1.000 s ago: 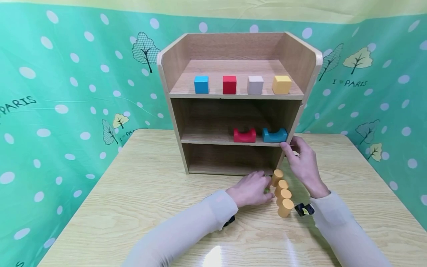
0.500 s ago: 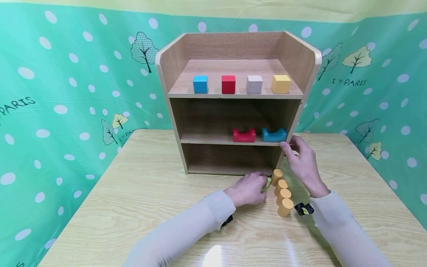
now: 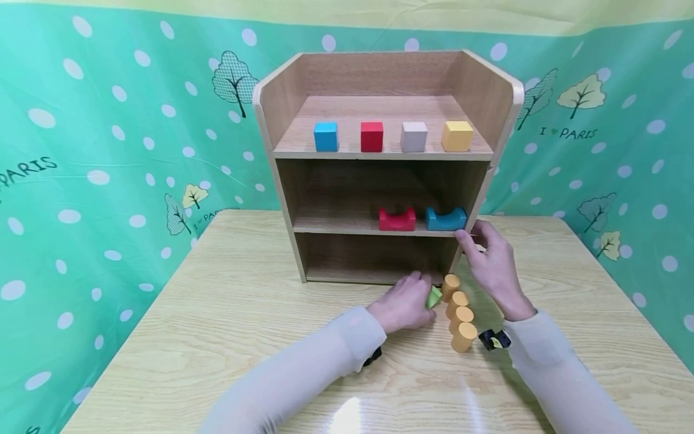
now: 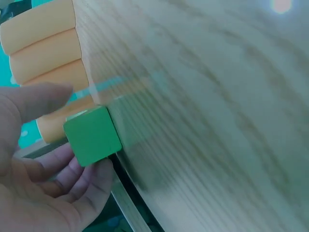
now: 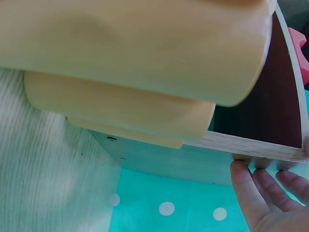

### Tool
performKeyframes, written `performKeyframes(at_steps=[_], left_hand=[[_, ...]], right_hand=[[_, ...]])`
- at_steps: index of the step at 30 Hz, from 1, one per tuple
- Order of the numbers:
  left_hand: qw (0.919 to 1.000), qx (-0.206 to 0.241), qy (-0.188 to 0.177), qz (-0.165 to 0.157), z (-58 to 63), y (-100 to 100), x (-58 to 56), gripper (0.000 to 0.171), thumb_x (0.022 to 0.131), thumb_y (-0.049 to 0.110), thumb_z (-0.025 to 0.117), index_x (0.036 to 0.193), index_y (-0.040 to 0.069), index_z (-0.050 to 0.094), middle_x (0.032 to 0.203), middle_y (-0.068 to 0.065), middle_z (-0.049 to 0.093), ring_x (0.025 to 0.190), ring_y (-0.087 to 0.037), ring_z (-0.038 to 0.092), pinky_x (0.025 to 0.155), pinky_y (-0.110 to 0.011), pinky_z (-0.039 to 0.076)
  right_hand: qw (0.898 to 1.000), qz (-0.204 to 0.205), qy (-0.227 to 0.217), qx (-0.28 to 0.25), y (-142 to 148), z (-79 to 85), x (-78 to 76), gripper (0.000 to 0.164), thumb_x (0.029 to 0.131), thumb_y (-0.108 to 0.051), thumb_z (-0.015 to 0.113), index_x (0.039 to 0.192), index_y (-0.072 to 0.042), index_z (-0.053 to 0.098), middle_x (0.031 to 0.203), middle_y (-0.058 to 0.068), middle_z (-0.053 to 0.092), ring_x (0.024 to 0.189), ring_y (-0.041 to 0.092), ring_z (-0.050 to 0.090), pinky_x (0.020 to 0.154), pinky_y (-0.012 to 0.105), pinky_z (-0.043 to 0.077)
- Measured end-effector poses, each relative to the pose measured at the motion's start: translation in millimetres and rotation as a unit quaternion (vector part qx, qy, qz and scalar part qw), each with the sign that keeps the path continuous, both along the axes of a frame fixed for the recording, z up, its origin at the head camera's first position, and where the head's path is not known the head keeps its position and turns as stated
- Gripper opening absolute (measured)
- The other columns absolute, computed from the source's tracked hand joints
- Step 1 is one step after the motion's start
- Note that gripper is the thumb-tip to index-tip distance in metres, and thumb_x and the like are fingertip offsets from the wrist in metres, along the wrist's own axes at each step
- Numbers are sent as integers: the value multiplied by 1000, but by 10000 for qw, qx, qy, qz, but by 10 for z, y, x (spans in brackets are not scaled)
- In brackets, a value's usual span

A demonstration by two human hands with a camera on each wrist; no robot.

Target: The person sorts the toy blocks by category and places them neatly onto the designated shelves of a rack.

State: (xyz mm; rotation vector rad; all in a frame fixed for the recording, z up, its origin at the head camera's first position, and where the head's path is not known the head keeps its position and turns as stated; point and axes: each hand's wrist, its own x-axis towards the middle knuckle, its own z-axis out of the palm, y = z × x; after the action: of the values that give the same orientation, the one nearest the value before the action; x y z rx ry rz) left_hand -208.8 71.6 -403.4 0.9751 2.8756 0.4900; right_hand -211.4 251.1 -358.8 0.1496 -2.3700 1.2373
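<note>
My left hand (image 3: 405, 301) is low in front of the wooden shelf (image 3: 374, 155), at a green block (image 3: 434, 298). In the left wrist view the fingertips (image 4: 104, 166) touch the green block's lower side, while the thumb stands apart above it. Beside the block, several orange cylinders (image 3: 463, 337) stand upright in a row running from the shelf's lower right corner toward me. My right hand (image 3: 494, 265) holds the shelf's right side panel, thumb at the front edge. In the right wrist view its fingers (image 5: 241, 179) press the panel's outer face.
On the top shelf sit a blue cube (image 3: 326, 137), a red cube (image 3: 372, 137), a white cube (image 3: 414, 137) and a yellow cube (image 3: 457, 137). A red arch block (image 3: 397, 222) and a blue arch block (image 3: 446, 222) lie on the middle shelf. A patterned green cloth (image 3: 135, 120) hangs behind.
The left hand's fingers have shifted slightly around the green block, and more of it shows beside them. The right hand, shelf and cylinders stay in place.
</note>
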Motion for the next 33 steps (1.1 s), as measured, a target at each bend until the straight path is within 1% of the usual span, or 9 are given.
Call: performKeyframes(at_steps=[4,7,12,18,23,30,33], left_hand=[[9999,-85,85,121,-5,38,-6,37,74,22,78,101,12,55,86,2,47,73,-11,47,61,-21,41],[9998,-112,99,132,-8,30,-13,38,71,13,77,103,11,55,87,2,47,73,-11,47,60,-21,41],[9999,-69,-19,108,-14,-29,-17,41,70,8,77,104,12,54,86,2,48,71,-12,48,56,-20,41],[9998,-36,-193,58,-2,-71,-20,44,69,8,79,106,12,56,84,2,48,69,-12,48,53,-19,41],[9999,-91,-142,25,5,-46,-21,43,70,13,80,105,13,56,84,3,48,70,-11,48,55,-19,41],[9998,-162,-109,20,-28,-17,-25,43,72,11,80,109,14,57,85,3,49,71,-11,48,56,-19,41],[9998,-208,-14,-30,-37,-19,-34,41,72,12,80,107,14,57,85,3,50,71,-10,48,57,-19,40]], right_hand=[[10000,10,16,-10,3,-2,-3,51,95,-42,53,132,-7,50,121,15,58,108,31,58,83,52,51],[10000,25,38,-10,-1,-3,-7,50,96,-41,53,132,-6,50,121,15,58,108,31,58,83,52,50],[10000,26,64,7,2,-5,-12,49,96,-40,53,132,-6,51,120,14,59,106,30,58,83,51,51],[10000,-7,45,63,5,-8,-8,49,96,-40,52,132,-7,51,120,13,59,106,29,59,82,50,51],[10000,-11,26,26,7,-10,-5,49,96,-40,53,132,-7,51,119,13,59,106,29,59,82,50,51],[10000,11,31,8,3,-8,-7,50,96,-40,53,132,-7,51,119,14,59,106,30,58,82,51,51],[10000,-5,19,8,4,-6,-5,50,95,-41,53,132,-7,51,119,13,59,106,29,59,82,48,52]])
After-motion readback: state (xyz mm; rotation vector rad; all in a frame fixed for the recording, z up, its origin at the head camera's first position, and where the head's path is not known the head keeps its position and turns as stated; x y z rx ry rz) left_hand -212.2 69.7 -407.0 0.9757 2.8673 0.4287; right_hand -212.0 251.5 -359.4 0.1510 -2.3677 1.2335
